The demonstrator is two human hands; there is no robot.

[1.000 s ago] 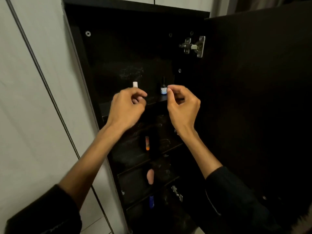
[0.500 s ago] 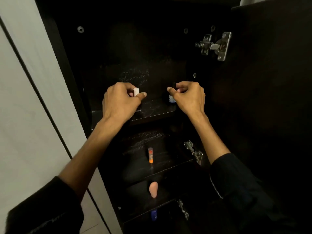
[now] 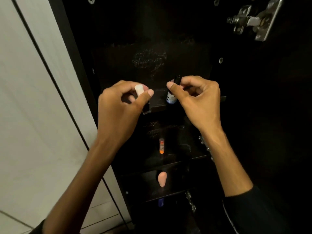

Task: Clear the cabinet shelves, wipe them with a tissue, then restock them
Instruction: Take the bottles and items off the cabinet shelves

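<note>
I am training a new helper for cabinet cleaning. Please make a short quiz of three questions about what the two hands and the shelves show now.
1. True or false: the left hand pinches a bottle with a white cap.
2. What does the right hand grip? A) a tissue B) a small bottle with a black cap C) the door hinge
3. Fill in: on the shelf below the hands lies an ____ tube.

Key: 1 true; 2 B; 3 orange.

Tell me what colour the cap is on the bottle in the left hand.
White: the cap pinched by the left hand, seen in the head view.
</note>
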